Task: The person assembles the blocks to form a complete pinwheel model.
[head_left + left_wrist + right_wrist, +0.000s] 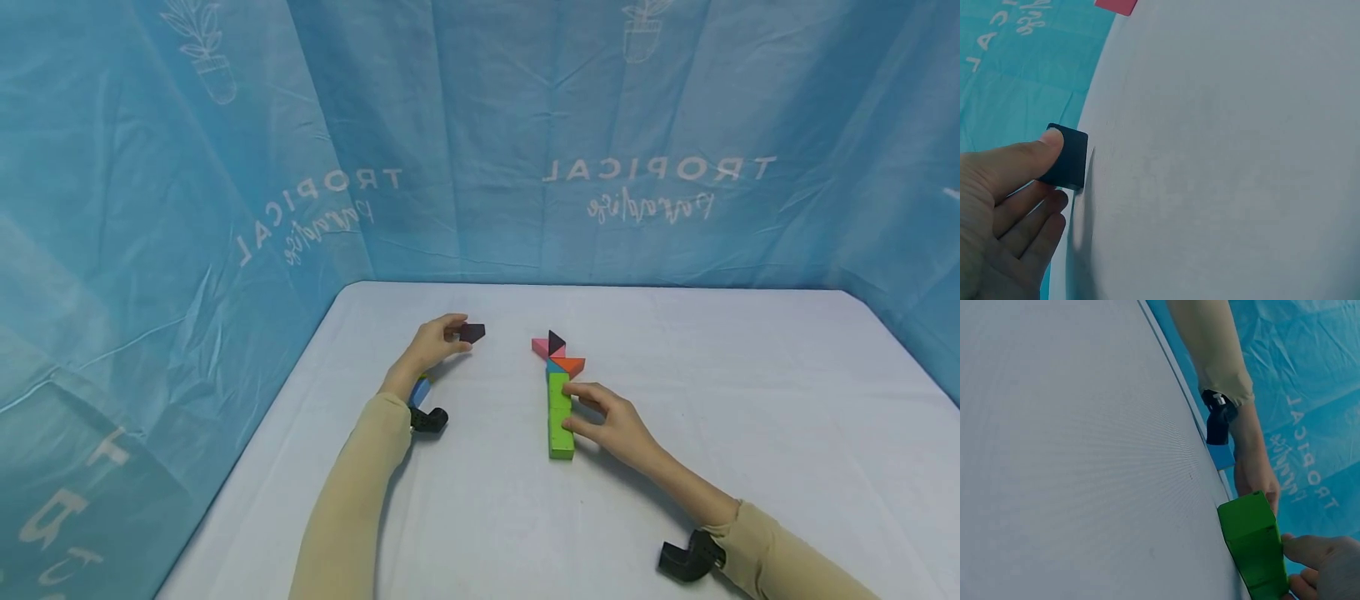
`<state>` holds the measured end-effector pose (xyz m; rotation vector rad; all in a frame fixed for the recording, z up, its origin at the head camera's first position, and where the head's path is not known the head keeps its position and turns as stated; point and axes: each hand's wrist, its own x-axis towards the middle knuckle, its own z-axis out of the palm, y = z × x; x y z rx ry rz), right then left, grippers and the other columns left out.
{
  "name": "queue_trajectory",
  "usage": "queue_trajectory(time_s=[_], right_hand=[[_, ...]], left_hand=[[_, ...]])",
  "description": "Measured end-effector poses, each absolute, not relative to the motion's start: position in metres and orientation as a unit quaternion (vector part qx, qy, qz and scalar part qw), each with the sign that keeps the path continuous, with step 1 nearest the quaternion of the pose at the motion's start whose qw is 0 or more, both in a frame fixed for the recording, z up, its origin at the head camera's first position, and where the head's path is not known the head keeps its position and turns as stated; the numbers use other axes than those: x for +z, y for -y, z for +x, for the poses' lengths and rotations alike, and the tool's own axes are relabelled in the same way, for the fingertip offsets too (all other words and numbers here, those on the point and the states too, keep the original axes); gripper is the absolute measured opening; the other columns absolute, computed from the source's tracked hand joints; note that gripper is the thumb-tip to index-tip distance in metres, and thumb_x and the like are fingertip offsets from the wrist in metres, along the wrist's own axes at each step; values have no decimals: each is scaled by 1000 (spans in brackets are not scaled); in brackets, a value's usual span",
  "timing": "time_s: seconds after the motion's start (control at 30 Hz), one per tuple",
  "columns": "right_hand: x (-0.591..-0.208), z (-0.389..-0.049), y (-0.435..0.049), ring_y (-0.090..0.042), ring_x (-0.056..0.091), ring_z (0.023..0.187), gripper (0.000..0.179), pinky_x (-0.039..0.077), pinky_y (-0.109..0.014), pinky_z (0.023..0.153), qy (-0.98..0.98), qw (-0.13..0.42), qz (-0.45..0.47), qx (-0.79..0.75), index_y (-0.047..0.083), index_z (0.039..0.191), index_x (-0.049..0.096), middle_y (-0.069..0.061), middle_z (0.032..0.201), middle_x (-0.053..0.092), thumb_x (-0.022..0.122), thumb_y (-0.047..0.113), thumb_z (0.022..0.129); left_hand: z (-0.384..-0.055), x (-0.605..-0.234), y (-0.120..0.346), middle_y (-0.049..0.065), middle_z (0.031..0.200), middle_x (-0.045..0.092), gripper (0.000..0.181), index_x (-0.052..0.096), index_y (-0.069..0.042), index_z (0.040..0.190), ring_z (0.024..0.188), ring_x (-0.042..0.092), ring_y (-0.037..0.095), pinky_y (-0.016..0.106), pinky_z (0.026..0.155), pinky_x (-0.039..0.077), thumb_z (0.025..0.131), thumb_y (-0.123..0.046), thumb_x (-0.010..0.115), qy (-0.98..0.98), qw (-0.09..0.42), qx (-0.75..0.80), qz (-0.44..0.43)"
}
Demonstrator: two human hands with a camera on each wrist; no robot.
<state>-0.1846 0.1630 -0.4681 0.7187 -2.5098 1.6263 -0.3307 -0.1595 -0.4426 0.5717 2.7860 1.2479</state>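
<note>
At the desk (750,467), your left fingers (1016,164) pinched a dark block (1072,161); right fingers (588,390), apparently parted, touched green blocks (557,400); pushing risked misalignment.

Beige long sleeves (347,496) are worn with black, curved wrist-mounted devices (686,560)
</note>
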Motion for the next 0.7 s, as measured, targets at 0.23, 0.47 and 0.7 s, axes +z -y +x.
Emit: queue_trajectory(time_s=[0.23,0.47,0.7], right_hand=[[-462,-180,-160,-34,50,120,51,41,-44,99,817,30,226,529,-1,127,55,-17,125,57,74,7,81],[-437,-170,-155,-42,49,118,49,40,-50,98,814,23,233,532,-8,125,53,-24,123,55,72,-1,81],[-435,-168,-155,-41,49,119,49,39,-51,99,814,17,231,533,-8,126,53,-24,123,55,72,0,82]], left_hand=[[-330,-445,161,19,126,56,56,51,0,134,114,54,31,38,98,44,84,-15,72,-900,28,397,179],[-331,-446,161,17,122,59,53,54,-1,130,112,56,29,37,97,44,83,-18,73,-903,20,392,172],[-327,-436,155,10,124,59,50,57,-8,129,114,54,27,37,98,43,84,-20,74,-888,21,431,159]])
